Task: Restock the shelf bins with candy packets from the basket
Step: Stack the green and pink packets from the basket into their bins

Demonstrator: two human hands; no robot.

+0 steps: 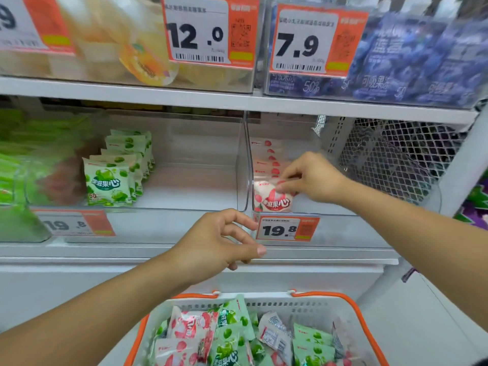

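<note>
White shelving (184,101), mesh side panel (396,159)

- Bright, even, white light fills the view; shadows are soft and faint.
- The green packets at the far left (15,165) smear into streaks of motion blur.
- The upper price tags (208,30) look soft; the blue pouches (412,56) sit hazy behind glossy plastic.
- Shelf edges (237,101) bow from wide-angle distortion.
- The clear bin walls (244,165) carry pale sheen.

Left hand (214,241) and right hand (311,178): bare, no gloves, rings or watch. Forearms bare; no sleeves visible.
</note>
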